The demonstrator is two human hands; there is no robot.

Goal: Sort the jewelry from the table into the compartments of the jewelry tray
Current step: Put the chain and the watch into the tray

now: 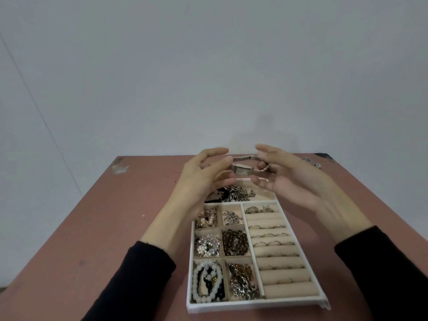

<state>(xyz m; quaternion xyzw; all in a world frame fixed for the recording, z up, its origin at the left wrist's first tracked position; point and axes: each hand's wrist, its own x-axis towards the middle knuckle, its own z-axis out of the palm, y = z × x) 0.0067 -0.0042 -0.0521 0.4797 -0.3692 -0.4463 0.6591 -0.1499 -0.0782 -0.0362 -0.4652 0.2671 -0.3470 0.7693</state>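
Holds a silver wristwatch above the jewelry tray — case end pinched by left hand fingertips, band looped round curled right hand fingers, rest spread.

The watch hangs over the tray (on table).

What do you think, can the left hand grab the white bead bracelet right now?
Probably, but not this instant. The left hand and right hand both hold the watch above the tray. The white bead bracelet lies uncovered in the near left compartment, so once freed that hand should reach it.
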